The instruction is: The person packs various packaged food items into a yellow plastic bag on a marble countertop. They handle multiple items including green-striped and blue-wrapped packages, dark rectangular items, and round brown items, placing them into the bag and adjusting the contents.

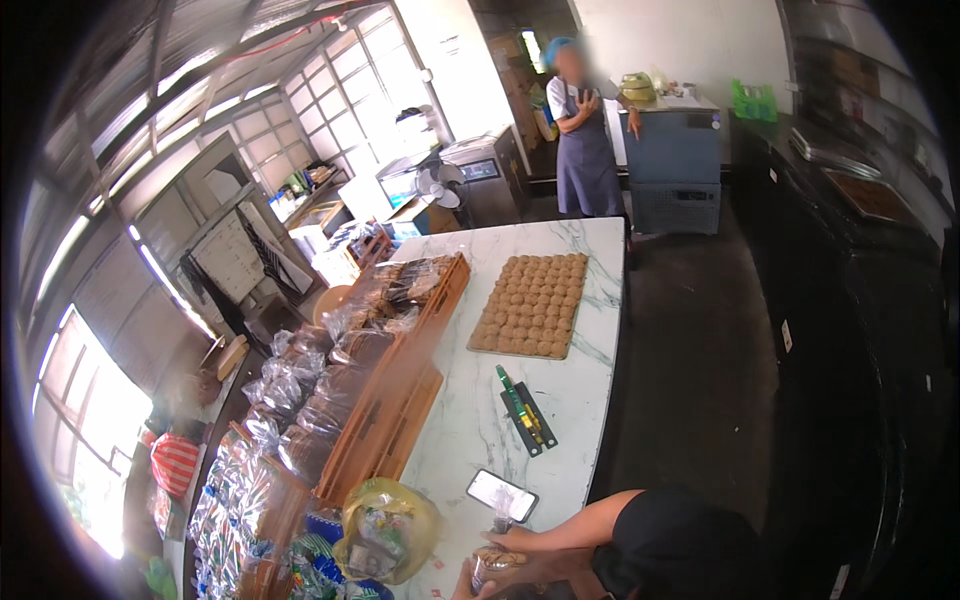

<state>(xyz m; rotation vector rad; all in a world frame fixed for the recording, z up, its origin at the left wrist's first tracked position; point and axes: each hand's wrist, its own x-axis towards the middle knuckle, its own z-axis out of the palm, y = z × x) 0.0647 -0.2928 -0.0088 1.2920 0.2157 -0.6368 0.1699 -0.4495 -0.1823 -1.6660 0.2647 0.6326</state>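
At the lower edge of the table, a clear plastic bag of brown bread (497, 558) is between my hands. My right hand (522, 541) comes in from the right below a black sleeve and closes round the bag's gathered neck. Against the bag's lower side is my left hand (468, 582), its fingers partly cut off by the picture's edge and curled at the bag. Just beyond the bag's neck lies a phone (490, 490) with a lit white screen. To the left sits a yellow plastic bag (420, 520) with wrappers inside.
Orange crates (385, 425) with bagged bread (335, 395) line the table's left side. A tray of round brown buns (530, 305) lies at the far end, nearer a green and black tool (527, 412). A person in an apron (588, 160) stands beyond the marble-patterned table (445, 400).
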